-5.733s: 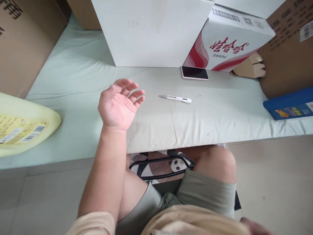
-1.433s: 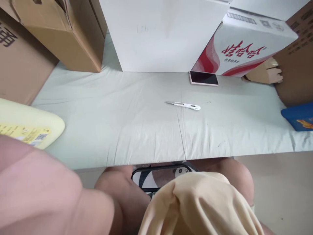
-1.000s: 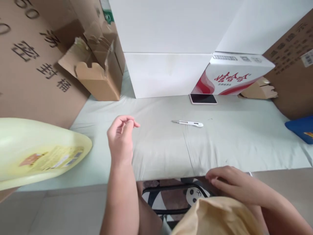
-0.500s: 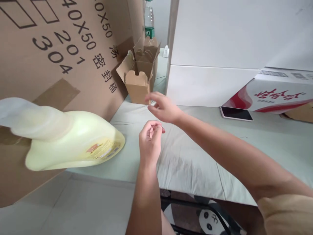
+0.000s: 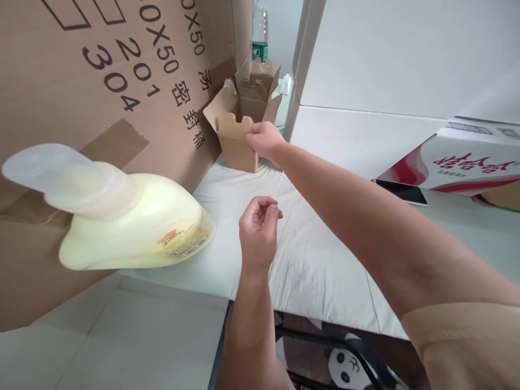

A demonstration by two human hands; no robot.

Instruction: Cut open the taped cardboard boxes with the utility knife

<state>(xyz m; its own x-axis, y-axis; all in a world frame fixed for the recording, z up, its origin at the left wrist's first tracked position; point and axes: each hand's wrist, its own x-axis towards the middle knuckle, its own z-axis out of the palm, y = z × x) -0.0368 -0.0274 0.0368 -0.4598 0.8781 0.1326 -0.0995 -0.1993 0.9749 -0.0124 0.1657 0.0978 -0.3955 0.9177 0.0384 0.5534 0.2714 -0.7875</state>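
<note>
My right hand [image 5: 265, 142] reaches forward to a small open cardboard box [image 5: 238, 142], its fingers closed on the box's near right corner. The box stands on the pale cloth with its flaps up; the far side of my grip is hidden. My left hand [image 5: 260, 230] hovers nearer to me over the cloth, fingers curled in and thumb against them. Nothing shows in it. To its left is a large pale yellow bottle [image 5: 138, 227] with a whitish cap.
A huge printed carton [image 5: 162, 103] rises on the left. Behind the small box stands a clear water bottle [image 5: 260, 32]. A white cabinet [image 5: 390, 54] walls the back right, with a phone [image 5: 402, 192] and a red-and-white carton [image 5: 455, 162] near it. Pale cloth [image 5: 320, 260] covers the surface.
My right hand has moved forward and taken hold of the small cardboard box's corner. My left hand keeps its curled pose. The whole view has shifted slightly.
</note>
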